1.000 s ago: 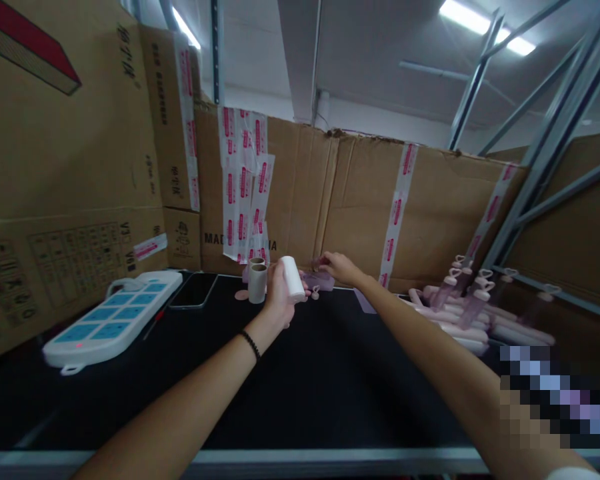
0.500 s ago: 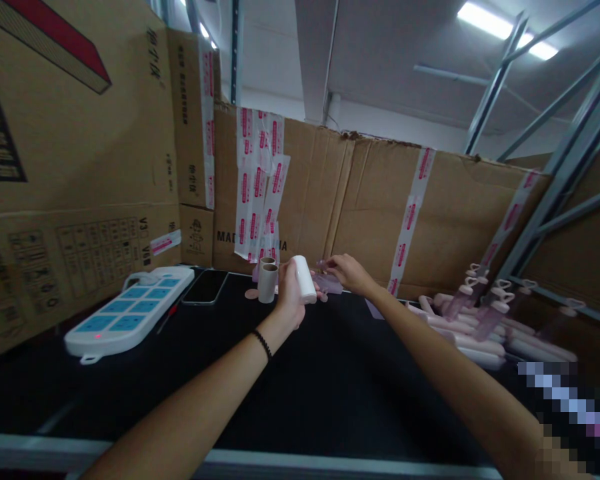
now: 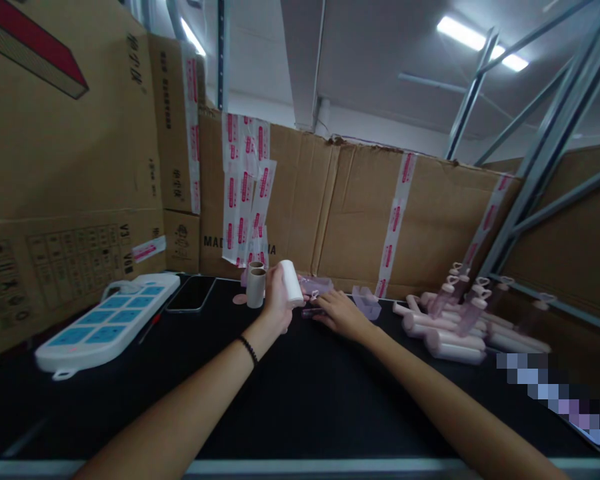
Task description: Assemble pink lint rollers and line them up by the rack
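My left hand (image 3: 276,303) is closed round a white paper roll (image 3: 291,283), held a little above the black table top (image 3: 300,393). My right hand (image 3: 341,315) lies low on the table just right of it, fingers curled over a small pink piece (image 3: 314,312); what exactly it grips is hard to make out. Pale pink translucent parts (image 3: 316,287) lie just behind both hands. Two bare cardboard tubes (image 3: 255,285) stand upright directly left of my left hand.
A white and blue power strip (image 3: 107,321) and a dark phone (image 3: 192,293) lie at the left. Pink roller handles (image 3: 455,327) are piled at the right, with a small clear pink part (image 3: 366,301) nearby. Taped cardboard boxes (image 3: 360,213) wall the back and left. Metal shelving (image 3: 545,173) stands right.
My right hand has drawn back from the pink parts by the cardboard wall and come down onto the table near my left hand. The left hand still holds the white roll.
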The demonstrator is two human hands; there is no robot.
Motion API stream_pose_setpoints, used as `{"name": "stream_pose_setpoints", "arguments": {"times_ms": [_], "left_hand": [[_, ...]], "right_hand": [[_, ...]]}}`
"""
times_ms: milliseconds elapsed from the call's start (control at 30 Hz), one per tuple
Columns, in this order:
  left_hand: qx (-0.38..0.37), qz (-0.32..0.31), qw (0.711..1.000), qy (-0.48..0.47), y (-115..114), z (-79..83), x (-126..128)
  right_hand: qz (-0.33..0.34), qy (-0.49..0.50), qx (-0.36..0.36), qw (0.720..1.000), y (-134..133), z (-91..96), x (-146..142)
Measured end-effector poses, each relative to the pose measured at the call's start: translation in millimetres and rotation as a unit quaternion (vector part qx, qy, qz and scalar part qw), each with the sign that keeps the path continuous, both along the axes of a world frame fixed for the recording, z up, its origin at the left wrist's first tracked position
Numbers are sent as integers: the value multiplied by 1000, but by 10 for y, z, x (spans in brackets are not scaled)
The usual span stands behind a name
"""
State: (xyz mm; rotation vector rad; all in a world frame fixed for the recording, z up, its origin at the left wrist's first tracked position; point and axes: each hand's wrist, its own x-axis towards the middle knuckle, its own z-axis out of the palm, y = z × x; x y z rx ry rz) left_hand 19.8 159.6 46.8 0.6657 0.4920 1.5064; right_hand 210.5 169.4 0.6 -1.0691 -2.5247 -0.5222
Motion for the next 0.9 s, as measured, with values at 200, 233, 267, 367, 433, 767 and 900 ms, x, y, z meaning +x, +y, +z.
{"name": "stream_pose_setpoints", "arguments": {"times_ms": [200, 233, 267, 367, 433, 767, 900], "left_hand": [[-30, 23, 999, -5, 3, 11, -3], [-35, 23, 999, -8, 3, 12, -7], [-39, 23, 999, -11, 3, 13, -12], [-50, 21, 998, -16, 4, 17, -26], [-48, 17, 999, -16, 4, 25, -35], [133, 20, 986, 96, -71, 104, -27], [187, -28, 974, 127, -141, 100, 34]], "right_hand": [[-351, 173, 96, 915, -135, 2, 304], [-388, 176, 81, 901, -139, -26, 387], [-415, 174, 57, 891, -139, -63, 474], [-436, 176, -36, 882, -134, -191, 721], [-411, 209, -83, 884, -141, -248, 858], [-75, 553, -202, 805, -537, -235, 1049], [26, 603, -296, 740, -826, -155, 824]]}}
